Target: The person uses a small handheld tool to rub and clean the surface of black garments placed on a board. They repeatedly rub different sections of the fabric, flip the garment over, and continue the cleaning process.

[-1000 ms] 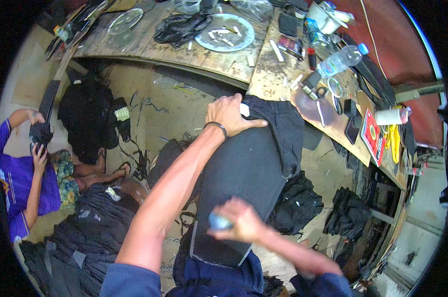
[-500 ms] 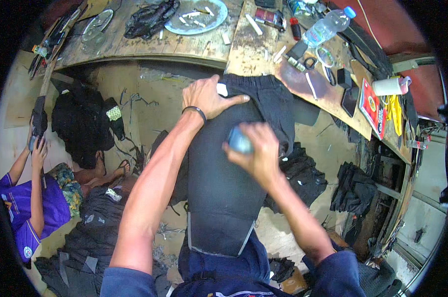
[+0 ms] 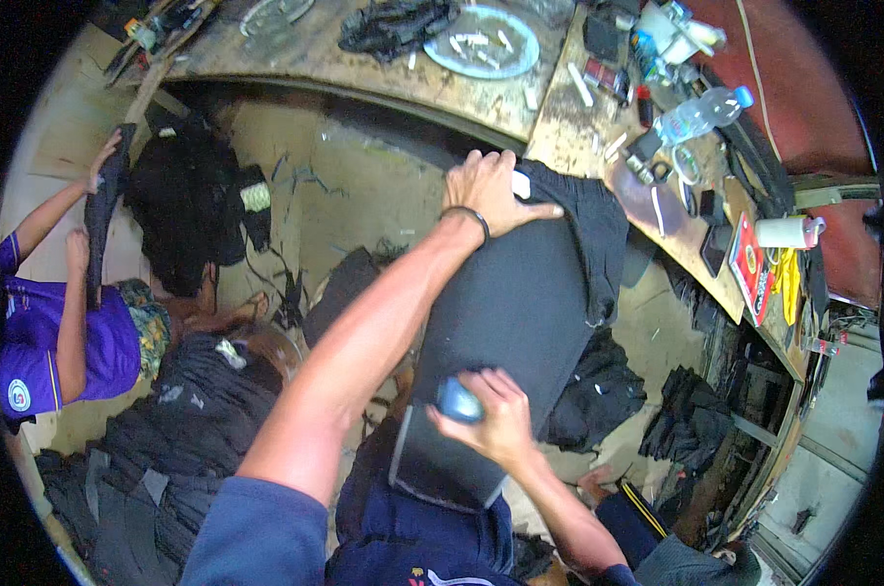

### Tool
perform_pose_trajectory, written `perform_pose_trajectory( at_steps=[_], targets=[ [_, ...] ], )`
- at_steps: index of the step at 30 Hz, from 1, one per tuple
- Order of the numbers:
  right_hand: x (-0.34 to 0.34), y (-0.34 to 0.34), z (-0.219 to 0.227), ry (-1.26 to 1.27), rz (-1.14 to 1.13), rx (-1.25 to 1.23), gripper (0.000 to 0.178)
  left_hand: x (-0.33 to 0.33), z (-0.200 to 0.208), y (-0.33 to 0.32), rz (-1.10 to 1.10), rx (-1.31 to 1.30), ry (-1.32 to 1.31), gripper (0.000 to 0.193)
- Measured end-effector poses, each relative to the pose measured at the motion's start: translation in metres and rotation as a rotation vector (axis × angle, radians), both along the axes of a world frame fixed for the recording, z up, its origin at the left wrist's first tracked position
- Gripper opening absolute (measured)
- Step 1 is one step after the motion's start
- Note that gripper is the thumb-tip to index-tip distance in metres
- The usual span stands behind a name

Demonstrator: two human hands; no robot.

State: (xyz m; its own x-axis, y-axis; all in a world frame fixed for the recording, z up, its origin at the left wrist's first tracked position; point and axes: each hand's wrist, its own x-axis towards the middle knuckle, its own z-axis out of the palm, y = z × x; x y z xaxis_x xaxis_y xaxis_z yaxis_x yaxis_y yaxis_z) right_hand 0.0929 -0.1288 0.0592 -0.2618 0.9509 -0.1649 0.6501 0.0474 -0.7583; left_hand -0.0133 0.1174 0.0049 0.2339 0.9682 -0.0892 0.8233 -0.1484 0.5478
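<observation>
A black garment (image 3: 510, 303) with a gathered elastic waistband lies flat over a long board (image 3: 442, 471), sloping from the table edge down to my lap. My left hand (image 3: 489, 198) grips the top by the waistband, thumb stretched across the cloth and fingers over the far edge. A small white tag (image 3: 522, 185) shows beside it. My right hand (image 3: 500, 420) is closed around a palm-sized, rounded blue object (image 3: 458, 400), low on the cloth near the board's lower end. Blur hides what kind of object that is.
Ahead stands a wooden table (image 3: 383, 73) with a pale oval plate (image 3: 532, 49) of white sticks, a water bottle (image 3: 700, 115), a phone (image 3: 717, 249) and a red book (image 3: 751, 269). Dark cloth heaps (image 3: 178, 430) cover the floor. At left, a person in purple (image 3: 71, 332) handles black cloth.
My right hand has slid the blue object down the garment toward the board's lower end. The left hand keeps its grip at the waistband. The whole view has shifted and tilted.
</observation>
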Motion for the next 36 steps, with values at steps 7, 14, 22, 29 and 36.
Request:
perform_pose_trajectory(
  at_steps=[7,14,22,29,36],
  targets=[
    [0.147,0.082,0.006,0.005,-0.51,-0.146,0.065,-0.039,-0.025,-0.079,0.373,0.022,-0.833,0.098],
    [0.156,-0.054,-0.107,0.368,-0.549,-0.486,0.059,-0.11,-0.037,-0.346,0.145,-0.294,-0.739,0.072],
    [0.109,-0.461,0.022,0.373,-0.806,-1.141,0.069,-0.136,0.059,-0.577,-0.614,-0.963,-0.551,0.082],
    [0.246,-0.544,-0.058,-0.057,-1.301,-0.48,0.073,0.041,-0.064,-0.565,-0.523,-0.641,-0.939,0.087],
    [0.262,-0.507,-0.222,-0.269,-1.22,-0.586,0.109,-0.072,-0.185,-0.5,-0.275,-0.636,0.148,0.063]
  ],
)
